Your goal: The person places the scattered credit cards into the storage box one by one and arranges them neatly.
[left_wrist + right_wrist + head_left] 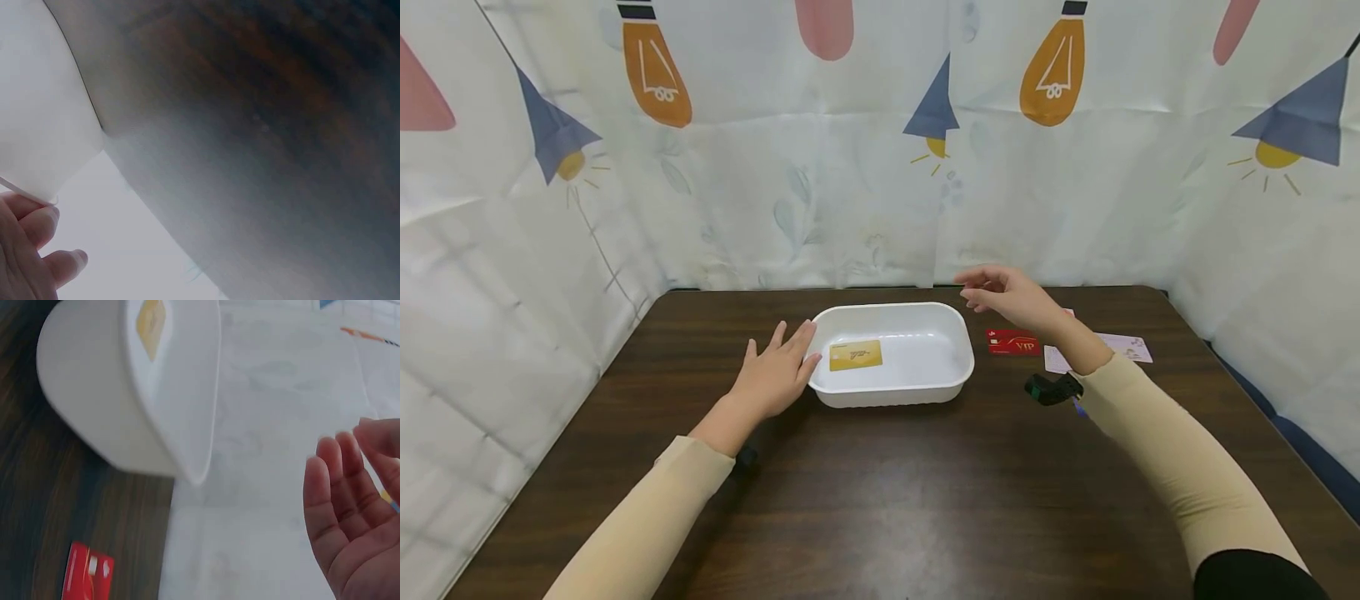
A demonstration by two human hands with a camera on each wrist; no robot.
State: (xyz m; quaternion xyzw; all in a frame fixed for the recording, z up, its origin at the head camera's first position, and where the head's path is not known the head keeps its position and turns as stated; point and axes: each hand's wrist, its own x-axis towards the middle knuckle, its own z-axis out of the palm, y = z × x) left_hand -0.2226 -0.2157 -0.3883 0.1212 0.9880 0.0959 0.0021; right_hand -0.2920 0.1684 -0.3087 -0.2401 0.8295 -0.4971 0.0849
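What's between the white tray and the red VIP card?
Only a narrow strip of bare brown tabletop separates the white tray from the red VIP card; the head view shows it.

White tray [925, 360] upright; gold card [855, 356] flat inside, left; red card [1011, 342] outside, right

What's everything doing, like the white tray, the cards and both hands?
White tray: upright on the table, one card inside
Gold card: lying in the tray's left part
Red card: lying on the table
Pale card: on the table, partly hidden
Left hand: fingers spread, touching the tray's edge
Right hand: raised, fingers bent, holding nothing
Printed sheet: hanging, creased
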